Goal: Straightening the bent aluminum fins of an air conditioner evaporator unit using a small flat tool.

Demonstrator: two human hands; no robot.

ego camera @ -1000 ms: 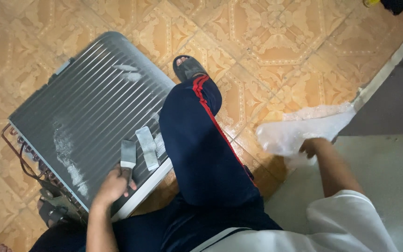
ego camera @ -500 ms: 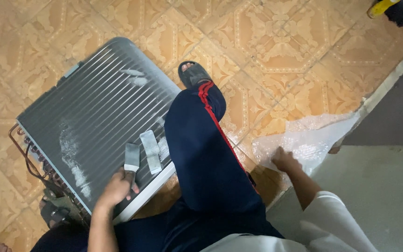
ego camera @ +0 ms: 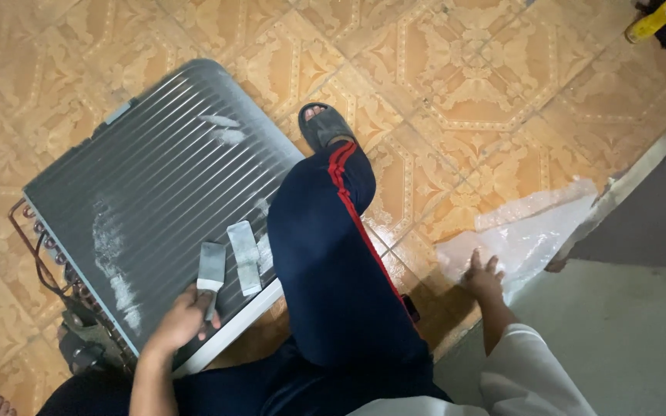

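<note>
— Since a second ago the right hand (ego camera: 483, 276) has let the clear plastic sheet (ego camera: 529, 231) go flat: it was bunched in the fist, and now the sheet lies spread on the tiled floor (ego camera: 456, 85) with the hand resting on its near edge, fingers splayed and open. The view has shifted too, so the coil unit (ego camera: 156, 200) sits a little further from the left hand than it did.

— And the left hand (ego camera: 183, 320)?

— Closed around the handle of a flat metal scraper (ego camera: 210, 270), as before. The blade points away from the wrist and lies on the grey finned face of the coil unit, just beyond the knuckles. A second pale strip (ego camera: 244, 258) rests on the fins just to the right of the blade.

— How would you work that blade well?

— My judgement: keep it running along the fin lines, never across, since thin fins bend easily. Hold it low and flat, with light pressure. The pale scuffed patches (ego camera: 113, 262) left of the hand look like worked areas.

— Anything in the way?

— The person's own leg in dark trousers (ego camera: 333, 262) crosses between both hands, sandalled foot (ego camera: 325, 127) beyond it. Copper tube bends (ego camera: 36, 246) sit at the unit's edge, left of the hand; I'd keep the blade off them.
</note>
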